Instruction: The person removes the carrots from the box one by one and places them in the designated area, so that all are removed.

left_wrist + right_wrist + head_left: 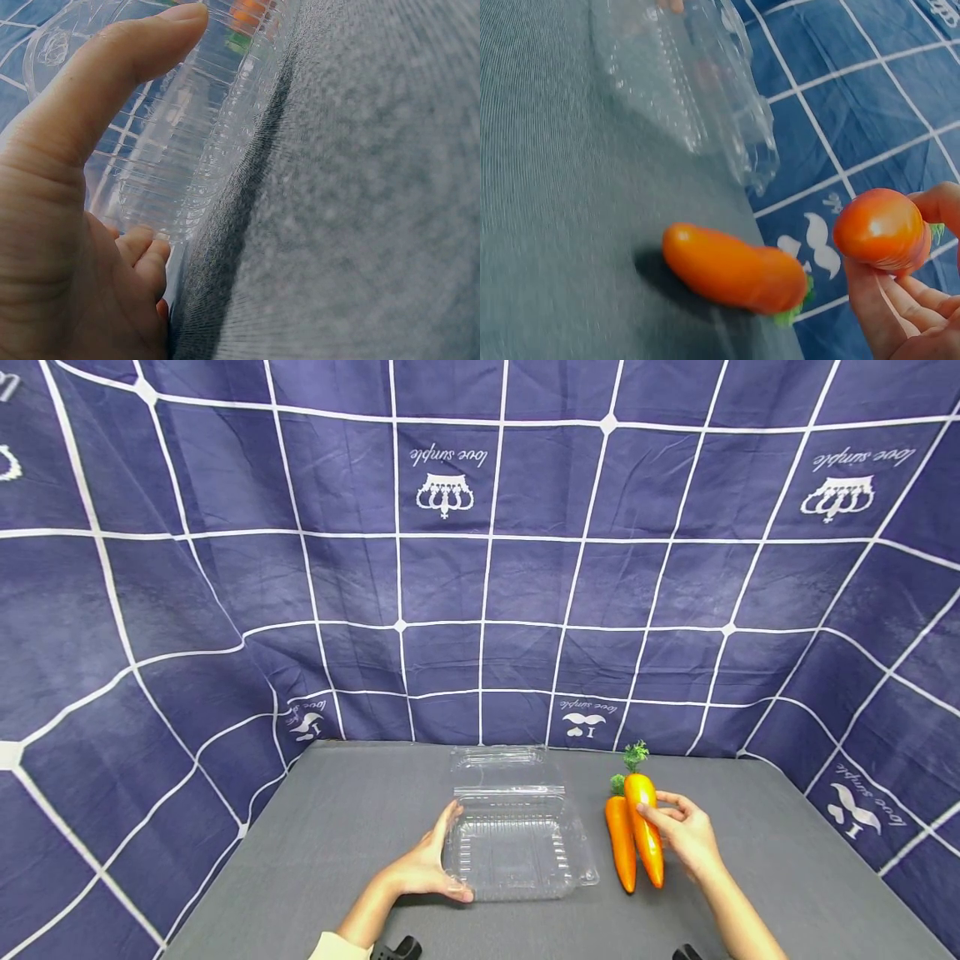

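Note:
A clear plastic clamshell container [517,890] stands on the grey tabletop with its lid [504,770] folded back. My left hand [429,862] grips its left end, thumb at the front corner and fingers toward the back; the left wrist view shows the thumb [142,52] over the ribbed wall. To the right, my right hand [688,833] pinches an orange carrot [642,789] with a green leafy top. In the right wrist view this carrot [877,225] is lifted off the table. A second carrot [620,842] lies on the tabletop just left of it.
The grey tabletop [315,860] runs back to a blue cloth [540,577] with white grid lines, which hangs behind and along both sides. Dark wrist straps [405,947] show at the bottom edge.

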Demonstrator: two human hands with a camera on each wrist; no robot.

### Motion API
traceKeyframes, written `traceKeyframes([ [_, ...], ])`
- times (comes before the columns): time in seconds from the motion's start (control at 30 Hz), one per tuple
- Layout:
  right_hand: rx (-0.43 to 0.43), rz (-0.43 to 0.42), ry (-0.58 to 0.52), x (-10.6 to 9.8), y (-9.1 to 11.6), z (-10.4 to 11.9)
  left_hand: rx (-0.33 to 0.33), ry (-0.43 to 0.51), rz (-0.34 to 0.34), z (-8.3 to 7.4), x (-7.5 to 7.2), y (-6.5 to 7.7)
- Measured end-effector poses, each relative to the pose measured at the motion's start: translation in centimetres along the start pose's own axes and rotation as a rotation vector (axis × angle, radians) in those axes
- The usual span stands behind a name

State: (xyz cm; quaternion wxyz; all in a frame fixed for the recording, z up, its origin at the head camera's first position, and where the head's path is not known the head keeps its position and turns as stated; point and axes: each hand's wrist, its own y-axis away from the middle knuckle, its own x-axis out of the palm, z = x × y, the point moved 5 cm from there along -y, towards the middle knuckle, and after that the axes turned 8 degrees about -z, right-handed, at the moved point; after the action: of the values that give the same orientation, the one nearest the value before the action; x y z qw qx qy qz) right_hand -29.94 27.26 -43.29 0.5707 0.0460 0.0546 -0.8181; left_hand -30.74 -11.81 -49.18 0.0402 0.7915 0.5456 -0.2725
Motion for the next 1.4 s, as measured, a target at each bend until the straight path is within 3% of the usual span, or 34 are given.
traceKeyframes([
  [0.37,0.033,-0.011,0.070,-2.4,-0.7,-1.2,0.014,-0.039,0.017,0.1,0.1,0.0],
  [0.9,0.059,-0.034,0.199,-5.0,-2.4,-3.3,0.015,-0.021,0.009,0.1,0.0,0.0],
  [1.4,0.060,-0.010,0.324,-6.3,-3.8,-5.5,0.012,-0.040,0.013,0.0,0.0,0.0],
])
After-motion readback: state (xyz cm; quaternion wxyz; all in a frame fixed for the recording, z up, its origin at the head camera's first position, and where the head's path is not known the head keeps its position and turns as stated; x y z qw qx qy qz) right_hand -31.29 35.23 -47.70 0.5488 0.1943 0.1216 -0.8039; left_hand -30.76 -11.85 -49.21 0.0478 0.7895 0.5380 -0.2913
